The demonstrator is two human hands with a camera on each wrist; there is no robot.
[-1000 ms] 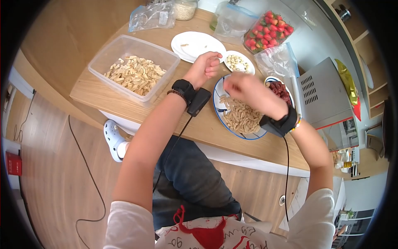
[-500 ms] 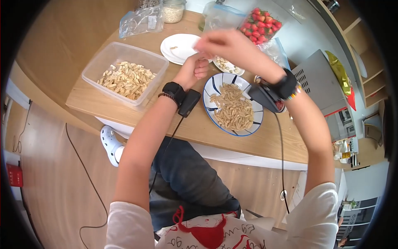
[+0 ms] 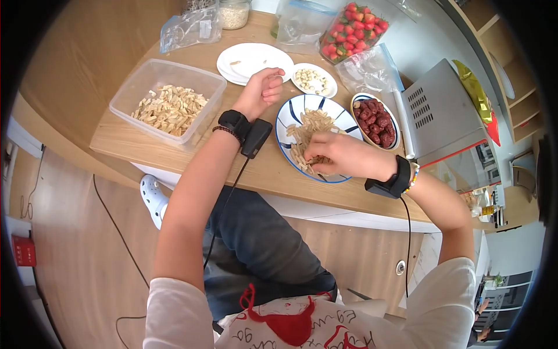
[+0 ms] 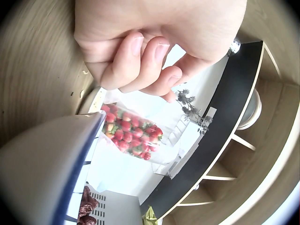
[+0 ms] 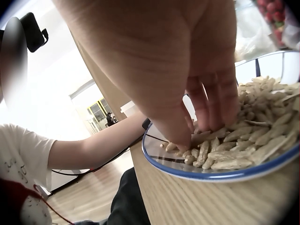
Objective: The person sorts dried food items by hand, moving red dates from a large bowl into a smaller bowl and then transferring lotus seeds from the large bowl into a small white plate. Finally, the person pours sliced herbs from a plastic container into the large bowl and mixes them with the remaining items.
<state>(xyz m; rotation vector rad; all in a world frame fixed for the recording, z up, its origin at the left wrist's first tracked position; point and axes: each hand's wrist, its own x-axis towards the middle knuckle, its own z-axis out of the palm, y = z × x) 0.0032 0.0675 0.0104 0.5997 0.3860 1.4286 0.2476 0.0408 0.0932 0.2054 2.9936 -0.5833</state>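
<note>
My right hand (image 3: 343, 154) reaches down into the blue-rimmed plate (image 3: 285, 119) of pale, elongated pieces (image 3: 317, 121). Close up in the right wrist view, the thumb and relaxed fingers of this hand (image 5: 187, 93) touch the pile (image 5: 229, 152), with a gap between them. My left hand (image 3: 260, 93) is raised left of that plate, below the white plates (image 3: 247, 60). The left wrist view shows this hand (image 4: 145, 56) with its fingers curled toward the palm; nothing is visible in it, though the inside of the palm is partly hidden.
A clear tub (image 3: 203, 119) of pale chips stands left. Behind are a small plate (image 3: 329, 87) of cream-coloured pieces, plastic bags (image 3: 192, 28), a jar (image 3: 235, 14) and bagged strawberries (image 3: 354, 35). Dark red dates (image 3: 376, 122) and a grey appliance (image 3: 444, 110) are at the right.
My right hand went from the plate up to my left hand, then came back down into the pale pieces. My left hand stays raised with curled fingers. The head view has shifted slightly.
</note>
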